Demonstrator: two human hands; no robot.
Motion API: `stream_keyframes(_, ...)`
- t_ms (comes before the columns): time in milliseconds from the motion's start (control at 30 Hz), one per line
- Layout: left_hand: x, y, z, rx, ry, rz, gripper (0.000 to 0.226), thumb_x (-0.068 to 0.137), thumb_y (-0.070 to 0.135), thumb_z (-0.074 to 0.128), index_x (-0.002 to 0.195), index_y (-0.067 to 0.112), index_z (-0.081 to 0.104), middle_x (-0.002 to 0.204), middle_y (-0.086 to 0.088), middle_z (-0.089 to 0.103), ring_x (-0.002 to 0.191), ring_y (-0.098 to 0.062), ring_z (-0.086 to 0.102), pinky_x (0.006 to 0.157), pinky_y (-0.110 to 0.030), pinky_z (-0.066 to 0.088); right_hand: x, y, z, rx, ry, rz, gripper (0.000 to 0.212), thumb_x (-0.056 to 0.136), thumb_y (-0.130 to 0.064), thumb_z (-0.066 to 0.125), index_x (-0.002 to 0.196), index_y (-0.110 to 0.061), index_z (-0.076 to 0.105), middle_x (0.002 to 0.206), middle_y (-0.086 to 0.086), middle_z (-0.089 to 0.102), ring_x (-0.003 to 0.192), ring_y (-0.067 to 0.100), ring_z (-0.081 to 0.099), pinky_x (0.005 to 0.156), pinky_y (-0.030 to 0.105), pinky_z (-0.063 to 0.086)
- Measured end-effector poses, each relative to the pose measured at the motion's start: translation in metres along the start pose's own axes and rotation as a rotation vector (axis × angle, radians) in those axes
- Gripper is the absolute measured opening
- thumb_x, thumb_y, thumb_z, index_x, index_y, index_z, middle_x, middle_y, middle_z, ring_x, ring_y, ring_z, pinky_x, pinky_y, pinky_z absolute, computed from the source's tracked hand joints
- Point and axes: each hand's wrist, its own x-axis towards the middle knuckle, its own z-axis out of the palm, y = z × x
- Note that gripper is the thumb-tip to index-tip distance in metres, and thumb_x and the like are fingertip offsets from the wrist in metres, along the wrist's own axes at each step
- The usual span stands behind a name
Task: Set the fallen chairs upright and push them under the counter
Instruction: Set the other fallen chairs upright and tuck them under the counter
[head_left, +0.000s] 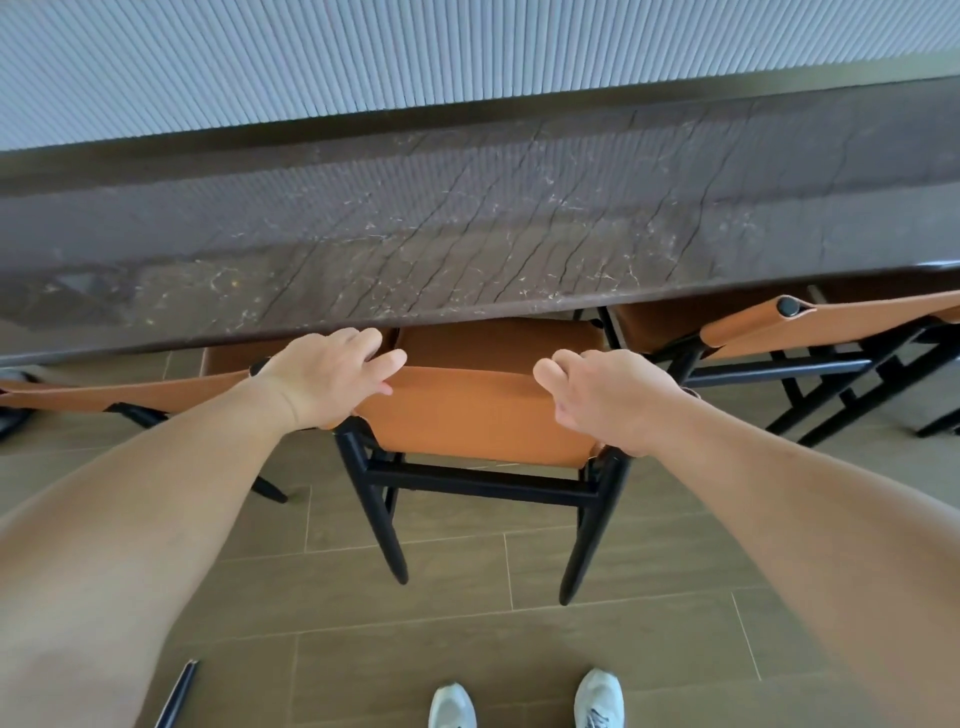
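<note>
An upright chair (478, 415) with an orange leather back and black legs stands right in front of me, its seat tucked under the dark marble counter (467, 218). My left hand (322, 376) rests on the left end of the backrest's top edge, fingers curled over it. My right hand (613, 395) holds the right end the same way. A second orange chair (769, 322) stands upright to the right, partly under the counter. A third orange chair (104, 392) shows at the left, mostly hidden by my left arm.
A ribbed grey wall (363, 52) rises behind the counter. The floor (649, 571) is brown tile. My two white shoes (524, 701) stand just behind the middle chair. A thin black bar (179, 691) pokes in at the bottom left.
</note>
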Motion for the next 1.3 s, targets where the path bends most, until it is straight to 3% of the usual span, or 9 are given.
stream_keyframes(133, -0.003, 0.002, -0.003, -0.004, -0.029, -0.012, 0.042, 0.094, 0.036, 0.061, 0.118, 0.013, 0.034, 0.082, -0.007, 0.044, 0.063, -0.020, 0.041, 0.039, -0.032, 0.039, 0.006, 0.000, -0.001, -0.062, -0.040, 0.046, 0.029, 0.095, -0.006, 0.031, 0.123, -0.011, 0.027, 0.078, 0.004, 0.027, 0.059, 0.021, 0.045, 0.045, 0.030, 0.025)
stream_keyframes(233, -0.003, 0.002, -0.003, -0.005, -0.056, -0.022, 0.035, 0.096, 0.035, 0.060, 0.116, 0.009, 0.048, 0.082, -0.009, 0.051, 0.063, -0.025, 0.049, 0.040, -0.034, 0.040, 0.009, 0.003, 0.001, -0.082, -0.053, 0.076, 0.028, 0.096, -0.009, 0.037, 0.119, -0.014, 0.021, 0.075, 0.003, 0.025, 0.051, 0.020, 0.041, 0.042, 0.031, 0.024)
stream_keyframes(300, 0.001, 0.006, -0.004, -0.022, -0.030, -0.032, 0.032, 0.097, 0.034, 0.058, 0.113, 0.010, 0.044, 0.081, -0.009, 0.050, 0.062, -0.024, 0.046, 0.040, -0.034, 0.040, 0.010, 0.011, 0.007, -0.118, -0.043, 0.080, 0.031, 0.095, -0.010, 0.039, 0.116, -0.015, 0.016, 0.074, 0.003, 0.023, 0.048, 0.021, 0.038, 0.040, 0.032, 0.022)
stream_keyframes(467, 0.016, 0.035, -0.005, -0.055, -0.026, -0.060, 0.035, 0.097, 0.032, 0.057, 0.114, 0.014, 0.032, 0.079, -0.008, 0.047, 0.060, -0.018, 0.032, 0.040, -0.029, 0.023, 0.003, 0.045, 0.031, -0.231, -0.091, 0.086, 0.031, 0.090, -0.016, 0.058, 0.110, -0.012, 0.035, 0.074, 0.003, 0.022, 0.048, 0.017, 0.040, 0.037, 0.030, 0.036)
stream_keyframes(633, 0.037, 0.053, -0.005, -0.106, -0.024, -0.136, 0.026, 0.100, 0.031, 0.049, 0.112, 0.015, 0.031, 0.077, -0.003, 0.031, 0.058, -0.018, 0.037, 0.038, -0.029, 0.028, 0.009, 0.073, 0.039, -0.159, 0.009, 0.097, 0.032, 0.095, -0.036, 0.048, 0.105, -0.018, 0.024, 0.079, -0.001, 0.033, 0.057, 0.019, 0.042, 0.041, 0.031, 0.030)
stream_keyframes(733, 0.050, 0.060, -0.009, -0.134, -0.003, -0.158, 0.025, 0.101, 0.030, 0.047, 0.113, 0.015, 0.032, 0.077, -0.003, 0.033, 0.059, -0.019, 0.039, 0.038, -0.030, 0.036, 0.014, 0.084, 0.046, -0.142, 0.075, 0.126, 0.029, 0.095, -0.036, 0.046, 0.110, -0.019, 0.028, 0.087, -0.001, 0.034, 0.069, 0.018, 0.044, 0.048, 0.031, 0.033)
stream_keyframes(933, 0.059, 0.061, -0.006, -0.084, -0.017, -0.169, 0.025, 0.098, 0.030, 0.052, 0.111, 0.013, 0.038, 0.074, -0.005, 0.040, 0.054, -0.018, 0.038, 0.037, -0.027, 0.026, 0.016, 0.101, 0.052, -0.114, 0.080, 0.076, 0.028, 0.095, -0.039, 0.040, 0.112, -0.019, 0.031, 0.091, -0.001, 0.036, 0.071, 0.020, 0.039, 0.056, 0.033, 0.041)
stream_keyframes(1033, 0.059, 0.063, -0.008, -0.051, -0.031, -0.166, 0.024, 0.099, 0.033, 0.048, 0.110, 0.014, 0.036, 0.075, -0.005, 0.041, 0.055, -0.019, 0.038, 0.037, -0.028, 0.025, 0.011, 0.098, 0.054, -0.076, 0.075, 0.068, 0.028, 0.096, -0.038, 0.041, 0.115, -0.019, 0.034, 0.100, 0.000, 0.045, 0.073, 0.020, 0.038, 0.055, 0.034, 0.036)
stream_keyframes(1300, 0.057, 0.049, -0.001, 0.015, -0.050, -0.112, 0.028, 0.101, 0.034, 0.047, 0.114, 0.015, 0.031, 0.084, -0.006, 0.051, 0.060, -0.019, 0.044, 0.041, -0.029, 0.022, 0.012, 0.087, 0.045, 0.037, 0.063, 0.105, 0.025, 0.096, -0.032, 0.041, 0.115, -0.016, 0.037, 0.094, 0.000, 0.031, 0.076, 0.021, 0.035, 0.057, 0.035, 0.033)
